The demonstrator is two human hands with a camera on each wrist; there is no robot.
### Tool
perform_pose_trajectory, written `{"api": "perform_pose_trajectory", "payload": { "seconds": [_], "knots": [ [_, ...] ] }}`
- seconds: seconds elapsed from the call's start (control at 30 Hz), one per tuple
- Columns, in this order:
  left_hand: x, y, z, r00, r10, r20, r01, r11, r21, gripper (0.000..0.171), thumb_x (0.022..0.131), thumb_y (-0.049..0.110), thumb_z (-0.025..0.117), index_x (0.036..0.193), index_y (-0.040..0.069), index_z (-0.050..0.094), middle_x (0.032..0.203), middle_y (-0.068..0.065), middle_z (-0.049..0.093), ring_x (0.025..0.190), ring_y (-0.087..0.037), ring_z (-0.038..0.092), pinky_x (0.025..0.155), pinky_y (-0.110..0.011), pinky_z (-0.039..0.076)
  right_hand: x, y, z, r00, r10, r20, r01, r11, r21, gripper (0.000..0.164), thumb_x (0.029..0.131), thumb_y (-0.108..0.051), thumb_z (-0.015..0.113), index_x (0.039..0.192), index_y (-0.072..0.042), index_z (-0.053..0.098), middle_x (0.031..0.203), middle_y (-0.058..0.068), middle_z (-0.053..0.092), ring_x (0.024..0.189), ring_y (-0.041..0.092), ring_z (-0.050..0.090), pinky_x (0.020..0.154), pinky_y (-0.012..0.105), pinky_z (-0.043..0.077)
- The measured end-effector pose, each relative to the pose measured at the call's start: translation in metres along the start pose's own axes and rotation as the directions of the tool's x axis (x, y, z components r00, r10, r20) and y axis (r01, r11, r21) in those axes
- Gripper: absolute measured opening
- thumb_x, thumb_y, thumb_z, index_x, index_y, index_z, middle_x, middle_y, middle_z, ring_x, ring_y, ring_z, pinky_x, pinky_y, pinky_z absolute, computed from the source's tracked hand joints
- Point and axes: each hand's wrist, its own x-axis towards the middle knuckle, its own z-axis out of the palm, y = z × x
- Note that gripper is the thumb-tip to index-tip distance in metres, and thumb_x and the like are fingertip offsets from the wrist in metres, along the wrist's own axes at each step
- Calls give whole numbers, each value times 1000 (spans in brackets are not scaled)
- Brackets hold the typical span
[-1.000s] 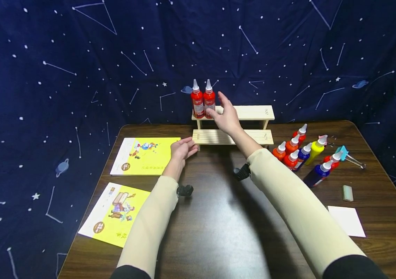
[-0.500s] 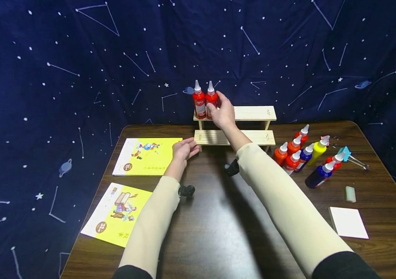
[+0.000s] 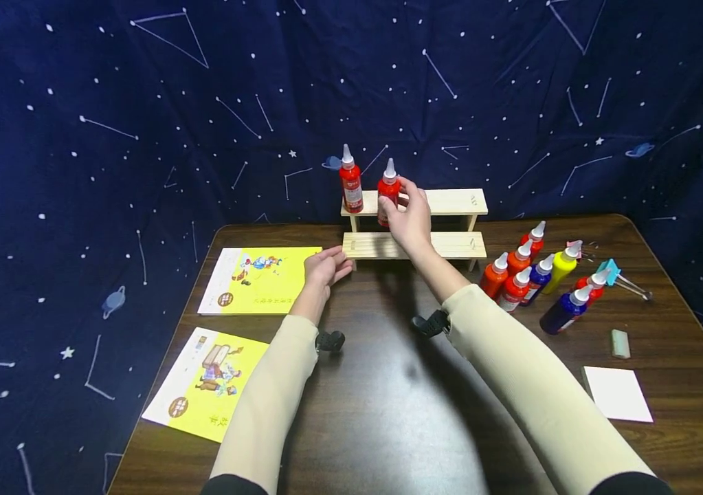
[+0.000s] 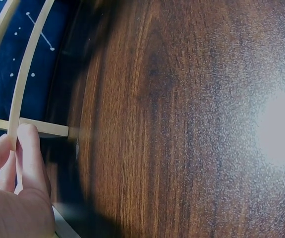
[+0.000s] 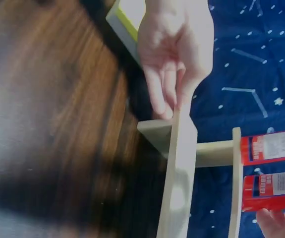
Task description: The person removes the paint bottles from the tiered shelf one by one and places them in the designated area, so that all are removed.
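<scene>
My right hand [image 3: 411, 218] grips a red squeeze bottle [image 3: 388, 187] with a white pointed cap, upright, its base overlapping the front edge of the two-tier wooden shelf's [image 3: 450, 202] upper tier. Another red bottle [image 3: 352, 187] stands at that tier's left end. In the right wrist view the fingertips [image 5: 268, 220] lie against the gripped bottle [image 5: 276, 191]. My left hand [image 3: 323, 267] pinches the left end of the lower tier [image 3: 416, 245]; the left wrist view has thumb and fingers on both sides of the board [image 4: 23, 84].
Right of the shelf, several red, orange, blue and yellow bottles [image 3: 533, 271] stand grouped. Beyond them lie a blue binder clip [image 3: 609, 269], an eraser [image 3: 620, 344] and a white paper pad [image 3: 618, 394]. Two yellow booklets [image 3: 264, 278] lie at the left.
My right hand has closed around the right-hand red bottle and shifted it rightward and toward me, away from the other bottle. My left hand stays at the lower tier's end.
</scene>
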Motion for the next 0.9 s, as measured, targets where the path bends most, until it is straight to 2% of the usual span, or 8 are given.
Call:
{"api": "perform_pose_trajectory", "payload": {
  "seconds": [0.17, 0.33, 0.4, 0.53, 0.6, 0.67, 0.8, 0.9],
  "knots": [
    [0, 2, 0, 1000, 14, 8, -14, 1000, -4, 27, 90, 3, 64, 117, 2, 67, 90, -11, 69, 75, -16, 70, 77, -30, 60, -31, -1, -28, 998, -68, -10, 69, 993, 93, 46, 88, -8, 68, 131, -1, 53, 118, 20, 62, 103, 31, 63, 91, 43, 55],
    [0, 1, 0, 1000, 1, 1, -1, 1000, -11, 27, 90, 3, 64, 116, 2, 67, 87, -9, 69, 75, -16, 70, 76, -30, 60, -76, -3, -67, 997, -74, 26, 69, 984, 164, 47, 87, -4, 69, 130, 1, 53, 114, 22, 63, 104, 30, 60, 91, 45, 55],
    [0, 1, 0, 1000, 9, 2, -9, 1000, -9, 27, 90, 3, 65, 116, 3, 67, 88, -9, 69, 77, -17, 70, 76, -29, 60, -97, -7, -86, 998, -52, 43, 45, 986, 158, 47, 86, -1, 69, 130, 4, 52, 117, 24, 62, 106, 30, 59, 91, 39, 55],
    [0, -1, 0, 1000, 9, 5, -9, 1000, -4, 28, 90, 3, 65, 117, 3, 67, 91, -10, 70, 80, -18, 70, 76, -29, 60, -137, -7, -121, 1000, 11, 16, -13, 997, 75, 45, 84, 4, 69, 126, 10, 53, 115, 29, 61, 98, 23, 60, 83, 17, 53],
    [0, -2, 0, 1000, -4, 1, 4, 1000, -2, 28, 90, 4, 65, 117, 4, 67, 91, -10, 70, 80, -18, 70, 76, -29, 60, -153, 8, -136, 999, 43, -19, -42, 998, 36, 45, 83, 5, 69, 125, 11, 53, 114, 28, 61, 93, 12, 60, 78, 8, 50],
    [0, -3, 0, 1000, -14, -2, 14, 1000, 0, 27, 89, 4, 65, 117, 4, 68, 91, -10, 70, 80, -18, 71, 75, -29, 60, -165, 30, -150, 996, 63, -67, -63, 998, 5, 46, 83, 5, 70, 125, 10, 54, 113, 27, 62, 89, 4, 58, 76, 4, 49],
    [1, -3, 0, 1000, -6, -3, 6, 1000, 3, 27, 89, 4, 66, 117, 4, 68, 90, -10, 70, 82, -18, 71, 74, -28, 60, -179, 74, -175, 984, 86, -158, -97, 993, -67, 48, 83, 0, 72, 129, 3, 55, 117, 23, 62, 91, -6, 54, 77, 3, 48],
    [1, -3, 1, 1000, 0, -2, 0, 1000, 6, 27, 89, 4, 66, 117, 4, 68, 89, -9, 70, 81, -18, 71, 74, -28, 61, -183, 94, -189, 971, 93, -218, -121, 985, -123, 50, 83, -2, 72, 130, 0, 55, 120, 21, 62, 92, -10, 52, 80, 4, 48]
  ]
}}
